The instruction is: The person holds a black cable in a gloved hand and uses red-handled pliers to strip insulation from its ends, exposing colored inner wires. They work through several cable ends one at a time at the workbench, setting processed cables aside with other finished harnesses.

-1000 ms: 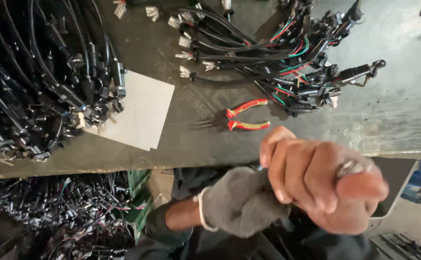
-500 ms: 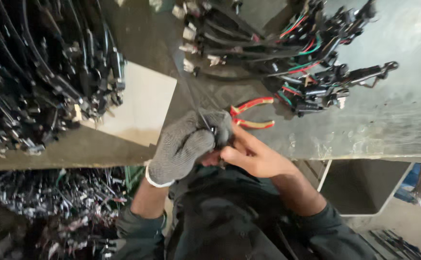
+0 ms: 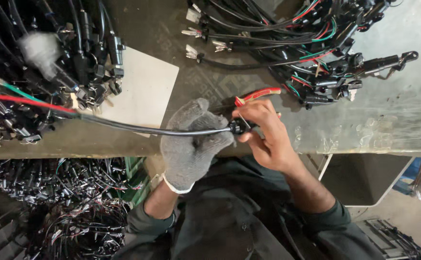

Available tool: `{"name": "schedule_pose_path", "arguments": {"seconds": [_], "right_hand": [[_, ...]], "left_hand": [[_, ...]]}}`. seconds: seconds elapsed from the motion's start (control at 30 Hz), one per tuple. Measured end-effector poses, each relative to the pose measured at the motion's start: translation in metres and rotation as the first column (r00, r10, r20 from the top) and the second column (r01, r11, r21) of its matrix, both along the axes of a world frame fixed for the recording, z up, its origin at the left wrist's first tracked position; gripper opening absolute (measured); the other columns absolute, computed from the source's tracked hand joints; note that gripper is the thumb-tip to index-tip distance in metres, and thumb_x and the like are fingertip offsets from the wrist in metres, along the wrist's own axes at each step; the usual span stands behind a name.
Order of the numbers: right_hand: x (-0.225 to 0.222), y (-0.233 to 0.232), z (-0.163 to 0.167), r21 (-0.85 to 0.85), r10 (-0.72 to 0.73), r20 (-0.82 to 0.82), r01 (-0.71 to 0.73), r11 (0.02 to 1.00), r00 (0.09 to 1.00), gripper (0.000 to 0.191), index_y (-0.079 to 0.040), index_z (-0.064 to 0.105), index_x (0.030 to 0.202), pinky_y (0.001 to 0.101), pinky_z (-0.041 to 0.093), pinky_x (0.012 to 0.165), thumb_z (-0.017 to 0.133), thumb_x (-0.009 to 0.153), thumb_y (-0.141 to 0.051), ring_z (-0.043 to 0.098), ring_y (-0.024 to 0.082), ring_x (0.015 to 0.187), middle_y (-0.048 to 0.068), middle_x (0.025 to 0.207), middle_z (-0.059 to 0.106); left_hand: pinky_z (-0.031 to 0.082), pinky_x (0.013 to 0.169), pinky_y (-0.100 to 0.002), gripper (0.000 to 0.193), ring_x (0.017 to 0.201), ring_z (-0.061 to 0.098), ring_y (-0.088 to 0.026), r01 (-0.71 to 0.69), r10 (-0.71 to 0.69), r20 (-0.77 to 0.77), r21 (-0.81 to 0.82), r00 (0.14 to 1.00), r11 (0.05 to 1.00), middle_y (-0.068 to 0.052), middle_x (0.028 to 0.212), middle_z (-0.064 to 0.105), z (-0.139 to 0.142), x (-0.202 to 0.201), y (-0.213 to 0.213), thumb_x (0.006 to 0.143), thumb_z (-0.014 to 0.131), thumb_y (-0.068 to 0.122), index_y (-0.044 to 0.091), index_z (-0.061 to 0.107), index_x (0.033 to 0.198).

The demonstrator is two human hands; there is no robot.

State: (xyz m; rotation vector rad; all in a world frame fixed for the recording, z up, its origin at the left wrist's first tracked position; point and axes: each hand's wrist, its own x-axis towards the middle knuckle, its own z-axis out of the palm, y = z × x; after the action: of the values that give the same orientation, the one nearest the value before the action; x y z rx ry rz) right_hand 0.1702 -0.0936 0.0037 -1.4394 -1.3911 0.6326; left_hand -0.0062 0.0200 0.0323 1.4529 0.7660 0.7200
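At the worktop front edge, the gloved left hand clenches a thin black cable near its connector end, which the bare right hand pinches; the cable looks light and limp, best held close behind the connector.

Left hand in a grey knitted work glove with white cuff; right hand bare; dark green buttoned long sleeves.

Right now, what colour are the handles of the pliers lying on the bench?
Red, seen in the head view: the pliers lie just beyond the right hand.
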Motion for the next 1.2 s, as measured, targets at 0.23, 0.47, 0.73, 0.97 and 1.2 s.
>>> {"name": "schedule_pose_path", "arguments": {"seconds": [0.23,0.47,0.73,0.97,1.2], "right_hand": [[-0.002,-0.008,0.007,-0.041,-0.001,0.099,0.005,0.999,0.995,0.056,0.005,0.055,0.133,0.0414,0.049,0.072,0.068,0.079,0.01,0.058,0.031,0.083,0.016,0.099,0.06],[-0.015,-0.009,0.003,-0.106,-0.1,0.035,0.103,0.989,0.994,0.045,0.005,0.054,0.136,0.0385,0.045,0.073,0.068,0.096,-0.007,0.055,0.024,0.081,0.012,0.093,0.056],[-0.007,-0.012,-0.005,-0.487,-0.224,-0.628,-0.152,0.86,0.745,0.03,0.001,0.064,0.125,0.0235,0.03,0.059,0.057,0.106,-0.021,0.039,0.003,0.068,-0.005,0.079,0.046],[-0.012,-0.009,0.0,-0.345,-0.045,-0.533,-0.168,0.923,0.845,0.028,0.001,0.063,0.114,0.0253,0.04,0.06,0.059,0.098,-0.022,0.048,0.005,0.071,0.0,0.083,0.055],[0.011,-0.012,-0.013,-0.14,0.388,-0.595,-0.566,0.813,0.704,0.027,0.0,0.062,0.104,0.0292,0.044,0.071,0.059,0.103,-0.026,0.053,0.01,0.08,0.006,0.087,0.06]], "left_hand": [[0.058,0.097,-0.039,0.03,0.108,0.073,-0.027,0.241,-0.181,-0.195,0.359,0.964,0.902,-0.006,0.11,0.075,0.005,0.002,0.015,0.081,0.091,0.026,0.012,0.076,0.104],[0.056,0.098,-0.036,0.051,0.103,0.075,-0.023,0.145,-0.117,-0.112,0.281,0.987,0.949,-0.003,0.107,0.076,-0.002,0.005,0.012,0.086,0.087,0.022,0.005,0.062,0.126],[0.046,0.109,-0.045,0.044,0.127,0.059,-0.036,0.152,-0.051,-0.203,0.522,0.978,0.839,-0.012,0.136,0.064,-0.006,0.013,-0.003,0.1,0.068,0.023,0.004,0.057,0.137],[0.041,0.118,-0.045,0.041,0.14,0.055,-0.034,0.359,-0.381,-0.039,0.436,0.924,0.825,-0.011,0.148,0.06,-0.018,0.006,0.011,0.103,0.065,0.025,0.008,0.06,0.14],[0.044,0.115,-0.044,0.034,0.125,0.06,-0.03,0.437,-0.508,0.265,0.286,0.82,0.853,-0.006,0.127,0.069,-0.012,0.003,0.02,0.09,0.081,0.026,0.011,0.073,0.119]]}}
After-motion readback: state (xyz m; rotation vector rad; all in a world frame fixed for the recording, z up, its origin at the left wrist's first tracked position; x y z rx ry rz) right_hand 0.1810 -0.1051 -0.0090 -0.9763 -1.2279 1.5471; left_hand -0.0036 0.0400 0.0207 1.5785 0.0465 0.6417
